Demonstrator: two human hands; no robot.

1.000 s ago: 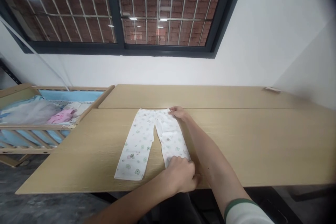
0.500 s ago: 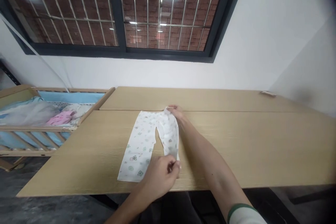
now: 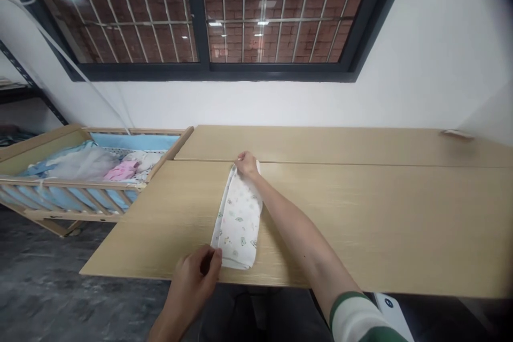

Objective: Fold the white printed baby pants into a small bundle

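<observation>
White baby trousers (image 3: 238, 219) with a small green print lie folded lengthwise on the pale wooden table (image 3: 360, 214), one leg over the other. My right hand (image 3: 247, 165) holds the waistband end at the far side, with my forearm stretched across the tabletop beside the garment. My left hand (image 3: 194, 284) is at the near end, its fingers curled against the lower left edge by the cuffs. The fingertips are partly hidden, so its grip is unclear.
A wooden crib (image 3: 80, 183) with blue padding, white netting and a pink garment (image 3: 121, 171) stands at the left. A seam crosses the table, and a small tan object (image 3: 455, 134) sits at its far right. A barred window is ahead.
The trousers have gone from lying flat with the legs apart to folded lengthwise. My left hand has moved left along the near end. The view has shifted slightly to the right.
</observation>
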